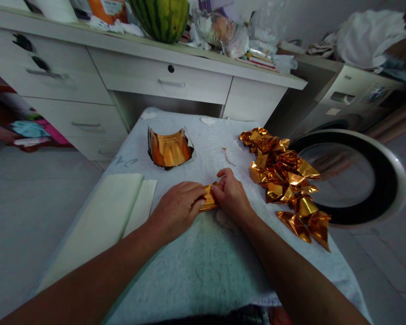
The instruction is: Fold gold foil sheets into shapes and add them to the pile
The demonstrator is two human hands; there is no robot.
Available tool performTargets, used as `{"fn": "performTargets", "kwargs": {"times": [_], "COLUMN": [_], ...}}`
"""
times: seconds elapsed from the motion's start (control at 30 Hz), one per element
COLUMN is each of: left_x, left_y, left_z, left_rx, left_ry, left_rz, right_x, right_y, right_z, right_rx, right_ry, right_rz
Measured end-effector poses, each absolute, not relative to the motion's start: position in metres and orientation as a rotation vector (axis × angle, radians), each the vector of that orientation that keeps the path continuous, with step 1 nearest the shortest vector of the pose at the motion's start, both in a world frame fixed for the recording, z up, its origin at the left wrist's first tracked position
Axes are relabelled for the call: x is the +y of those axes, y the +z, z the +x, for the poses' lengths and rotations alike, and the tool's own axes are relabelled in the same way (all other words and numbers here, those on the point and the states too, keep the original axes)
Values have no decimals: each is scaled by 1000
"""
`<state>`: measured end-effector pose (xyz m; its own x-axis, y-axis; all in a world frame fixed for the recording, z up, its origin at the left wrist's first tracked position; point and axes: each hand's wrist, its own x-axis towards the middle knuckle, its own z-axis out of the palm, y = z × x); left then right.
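Note:
A small folded piece of gold foil paper [209, 198] lies on the cloth-covered table between my hands. My left hand [180, 205] grips its left end, fingers bent over the top. At the right end, my right hand [230, 193] pinches the foil between thumb and fingers. Beyond my left hand sits a curved stack of gold foil sheets [170, 150]. On the right of the table is a heap of folded gold foil pieces [284, 174], with two of them lying at its near end.
Pale folded paper [98, 212] covers the table's left side. A thin string [228, 156] lies near the middle. Behind stands a white drawer desk [162, 83] bearing a watermelon [162, 18] and bags. An open washing machine door [352, 176] borders the table's right edge.

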<state>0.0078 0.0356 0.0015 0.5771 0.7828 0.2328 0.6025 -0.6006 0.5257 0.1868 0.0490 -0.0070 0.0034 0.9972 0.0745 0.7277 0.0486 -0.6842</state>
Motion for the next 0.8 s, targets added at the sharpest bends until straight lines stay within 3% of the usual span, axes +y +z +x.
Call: {"fn": "performTargets", "kwargs": {"times": [0.4,0.8], "left_x": [32,28], "left_y": [-2,-9], "left_z": [10,17], "left_rx": [1077,1138], "left_ry": [508,340], "left_rz": [2525,2751], "right_x": [50,50], "right_y": [-8,-12], "right_z": [186,188], "right_rx": [-1819,-1936], "right_ry": [584,320], "right_rz": [-1752,-1849]}}
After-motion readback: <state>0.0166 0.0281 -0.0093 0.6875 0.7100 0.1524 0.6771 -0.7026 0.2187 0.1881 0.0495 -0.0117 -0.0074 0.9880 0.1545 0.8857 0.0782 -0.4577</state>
